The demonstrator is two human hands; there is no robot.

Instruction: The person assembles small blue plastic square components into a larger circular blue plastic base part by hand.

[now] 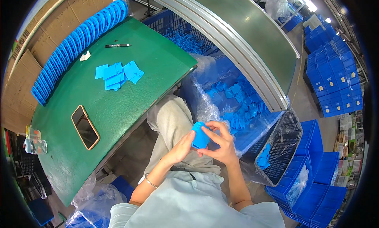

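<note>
Over my lap I hold a small stack of flat blue plastic pieces (201,136) between both hands. My left hand (182,148) grips its left side. Around the right side and top edge curl the fingers of my right hand (222,144). Similar flat blue plastic pieces (114,75) lie in a loose overlapping pile on the green table (118,113). To the right of my knees, a plastic-lined blue bin holds many more loose blue pieces (241,101).
A phone (85,127), a pen (118,45) and a long row of blue rings (79,46) rest on the table. A black basket (287,149) with blue pieces stands at my right. Stacked blue crates (333,76) and a metal-framed conveyor (252,70) are beyond.
</note>
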